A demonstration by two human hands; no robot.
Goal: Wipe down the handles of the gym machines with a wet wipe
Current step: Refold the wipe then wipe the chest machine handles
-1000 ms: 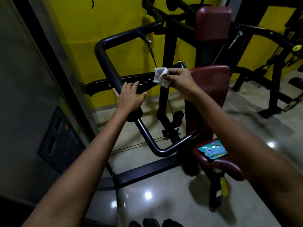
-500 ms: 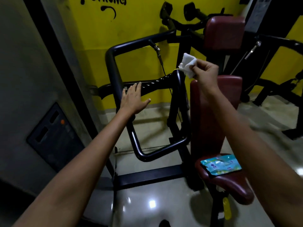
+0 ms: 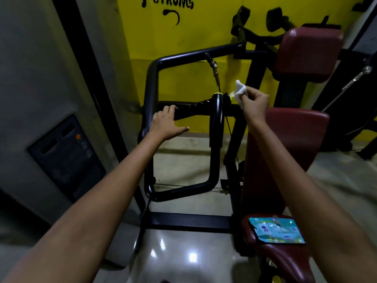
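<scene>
Since half a second ago the head view has tilted down a little and closed in, so the black frame (image 3: pixel 152 94) sits more squarely ahead; the left hand (image 3: pixel 166 124) has slid from the frame's upright tube to the ridged handle (image 3: pixel 191 112), and the right hand (image 3: pixel 254 103) with the wipe (image 3: pixel 238 91) has dropped closer to that handle's end.

One view, from the head. Two bare forearms reach forward. The left hand lies over the near end of the handle, fingers curled on top of the grip and thumb stretched out toward the right; whether it truly clasps the bar or only rests on it I cannot tell. The right hand pinches one crumpled white wipe between thumb and fingertips, holding it up just right of the handle's rounded end cap, near it but seemingly not touching.

Two maroon pads (image 3: pixel 306 52) stand behind the right hand, one high, one lower. Below the right forearm, one maroon seat (image 3: pixel 271 254) carries a single blue-green wipes pack (image 3: pixel 275 231) lying flat. Left of the left arm, one dark panel (image 3: pixel 65 158) is set in the grey wall. Beyond both hands a yellow wall (image 3: pixel 183 37) bears black lettering.
</scene>
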